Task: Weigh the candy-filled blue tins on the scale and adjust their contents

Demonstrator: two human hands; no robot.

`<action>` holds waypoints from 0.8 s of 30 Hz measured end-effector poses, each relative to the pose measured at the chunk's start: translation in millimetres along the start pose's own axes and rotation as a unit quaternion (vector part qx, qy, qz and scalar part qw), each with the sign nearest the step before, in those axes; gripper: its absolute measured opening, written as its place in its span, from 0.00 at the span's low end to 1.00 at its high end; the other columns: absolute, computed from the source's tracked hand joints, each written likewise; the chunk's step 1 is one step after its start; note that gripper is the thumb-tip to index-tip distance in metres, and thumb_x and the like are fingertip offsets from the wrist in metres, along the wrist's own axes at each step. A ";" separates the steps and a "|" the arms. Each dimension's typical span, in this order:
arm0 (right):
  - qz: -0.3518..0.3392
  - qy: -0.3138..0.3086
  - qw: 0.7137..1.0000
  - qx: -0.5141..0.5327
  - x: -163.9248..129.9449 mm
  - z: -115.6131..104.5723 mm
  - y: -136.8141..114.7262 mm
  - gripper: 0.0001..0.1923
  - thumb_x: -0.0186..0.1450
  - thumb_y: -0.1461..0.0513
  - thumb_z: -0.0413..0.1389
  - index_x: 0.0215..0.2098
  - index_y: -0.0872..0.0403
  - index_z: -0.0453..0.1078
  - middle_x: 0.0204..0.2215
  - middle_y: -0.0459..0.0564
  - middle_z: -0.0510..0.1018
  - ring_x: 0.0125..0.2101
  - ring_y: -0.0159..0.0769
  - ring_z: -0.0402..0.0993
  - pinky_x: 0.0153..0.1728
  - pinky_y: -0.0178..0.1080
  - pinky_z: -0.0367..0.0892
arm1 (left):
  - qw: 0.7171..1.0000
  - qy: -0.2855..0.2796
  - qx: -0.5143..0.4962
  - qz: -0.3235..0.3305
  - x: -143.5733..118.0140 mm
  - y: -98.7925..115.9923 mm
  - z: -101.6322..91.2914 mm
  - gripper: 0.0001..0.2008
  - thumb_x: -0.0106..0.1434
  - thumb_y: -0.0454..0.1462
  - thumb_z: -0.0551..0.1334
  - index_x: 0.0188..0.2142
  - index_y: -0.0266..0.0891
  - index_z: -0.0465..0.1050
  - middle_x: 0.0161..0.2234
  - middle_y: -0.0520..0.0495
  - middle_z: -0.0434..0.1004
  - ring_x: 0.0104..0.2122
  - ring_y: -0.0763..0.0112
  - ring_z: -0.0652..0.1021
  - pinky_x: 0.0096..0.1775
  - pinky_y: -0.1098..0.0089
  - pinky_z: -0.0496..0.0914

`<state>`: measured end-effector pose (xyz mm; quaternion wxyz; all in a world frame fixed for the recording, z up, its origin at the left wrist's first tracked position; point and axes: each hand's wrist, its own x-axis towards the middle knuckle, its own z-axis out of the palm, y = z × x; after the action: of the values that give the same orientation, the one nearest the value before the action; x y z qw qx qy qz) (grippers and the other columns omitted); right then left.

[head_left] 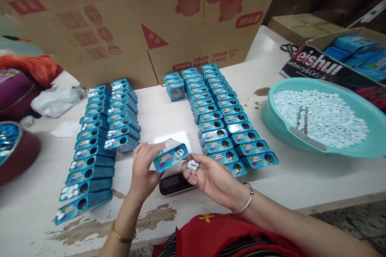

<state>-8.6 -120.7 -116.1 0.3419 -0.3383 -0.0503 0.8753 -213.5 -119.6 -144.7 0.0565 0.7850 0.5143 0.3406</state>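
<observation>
Closest in, the left hand has its fingers clamped around a small blue tin, held tilted above the desk with its round opening turned toward the right hand. White tablets show at that opening. The right hand lies palm up just beside the tin, fingers curled loosely around a small cluster of white tablets, cupping rather than pinching them. Directly beneath both hands sits a small digital scale with a white weighing plate, its display too dark to read.

To the left, 2 rows of the same blue tins lie on their sides; several show white tablets at the opening, while others show only a dark hole. To the right, 3 more rows of tins run away from the hands, and most openings there look dark, so probably unfilled, though the angle makes this hard to confirm. Judging by that, a good share of the filling remains.

Further right, a teal basin holds a wide bed of loose white tablets with a metal scoop lying in it. Behind everything a large cardboard box stands along the far edge of the desk.
</observation>
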 end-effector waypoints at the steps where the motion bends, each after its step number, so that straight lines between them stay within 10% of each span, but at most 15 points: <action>1: -0.008 0.003 1.000 -0.016 -3.0 -1.7 -1.3 0.08 0.64 0.62 0.54 0.37 0.60 0.70 0.27 0.49 0.73 0.24 0.26 0.68 0.23 0.29 0.62 | 0.998 0.003 -0.046 -0.050 -0.4 -2.1 5.7 0.16 0.59 0.39 0.62 0.47 0.43 0.68 0.44 0.45 0.77 0.43 0.62 0.76 0.49 0.59 0.66; 10: -0.033 0.003 0.992 -0.126 -29.3 -25.2 -3.8 0.11 0.62 0.56 0.59 0.37 0.57 0.71 0.24 0.45 0.72 0.18 0.22 0.63 0.16 0.28 0.51 | 0.947 -0.036 -0.241 -0.209 -1.2 -17.8 43.9 0.19 0.56 0.44 0.67 0.43 0.40 0.68 0.39 0.48 0.75 0.39 0.67 0.76 0.43 0.67 0.71; 16: 0.024 -0.028 0.984 -0.177 -36.2 -37.4 5.5 0.13 0.62 0.53 0.58 0.35 0.56 0.70 0.19 0.42 0.70 0.14 0.19 0.58 0.13 0.28 0.46 | 0.953 0.032 -0.251 -0.170 -10.0 -26.3 13.6 0.28 0.56 0.44 0.66 0.54 0.41 0.62 0.48 0.42 0.73 0.50 0.61 0.73 0.55 0.58 0.64; 24: 0.068 -0.070 0.970 -0.221 -29.5 -71.3 33.3 0.20 0.57 0.48 0.61 0.35 0.56 0.68 0.19 0.42 0.73 0.12 0.20 0.62 0.10 0.27 0.48 | 0.932 0.166 -0.269 -0.177 -26.4 -23.9 -30.2 0.16 0.60 0.40 0.63 0.47 0.38 0.71 0.39 0.44 0.76 0.41 0.65 0.76 0.49 0.62 0.68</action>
<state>33.2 -174.9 -165.0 0.1937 -0.3458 -0.2429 0.8854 -256.1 -138.7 -144.8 0.2386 0.5691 0.5357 0.5764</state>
